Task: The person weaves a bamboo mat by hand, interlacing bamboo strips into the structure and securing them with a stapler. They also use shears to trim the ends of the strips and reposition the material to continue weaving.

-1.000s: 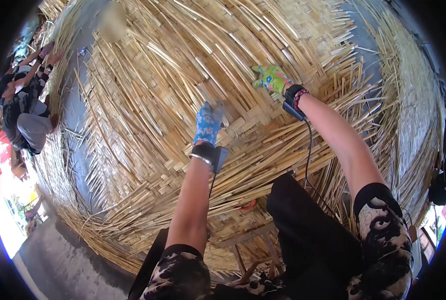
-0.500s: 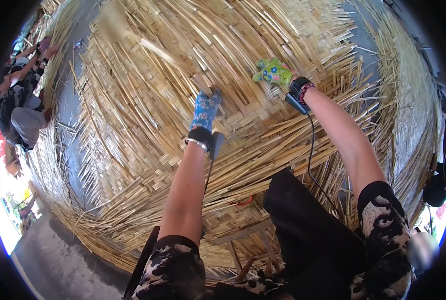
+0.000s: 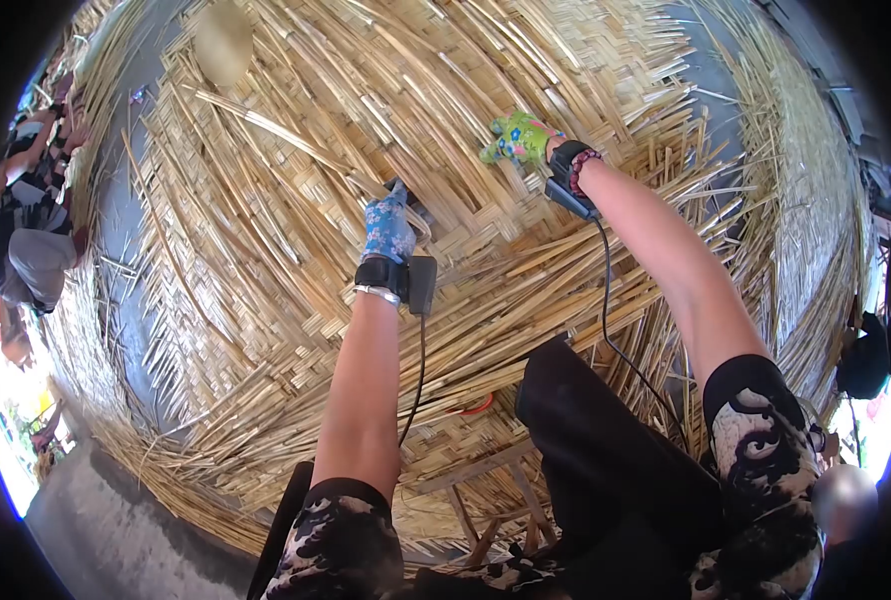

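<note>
My left hand (image 3: 390,226), in a blue flowered glove, is closed round the near end of a pale split strip (image 3: 266,124). The strip slants up and left over the woven mat (image 3: 476,235). To the right, my right hand (image 3: 522,138), in a green flowered glove, rests on the long strips of the mat. Its fingers point left and look spread, and nothing shows in them. A dark gap in the weave lies just right of my left hand.
A person (image 3: 38,240) crouches at the far left. Loose strips (image 3: 516,310) lie in a thick band across the near part of the mat. A wooden stool (image 3: 486,490) stands by my legs. Grey concrete (image 3: 126,520) is at the lower left.
The strip in my left hand has swung down and to the left. Both hands appear a little further left in view, and the view itself has shifted slightly.
</note>
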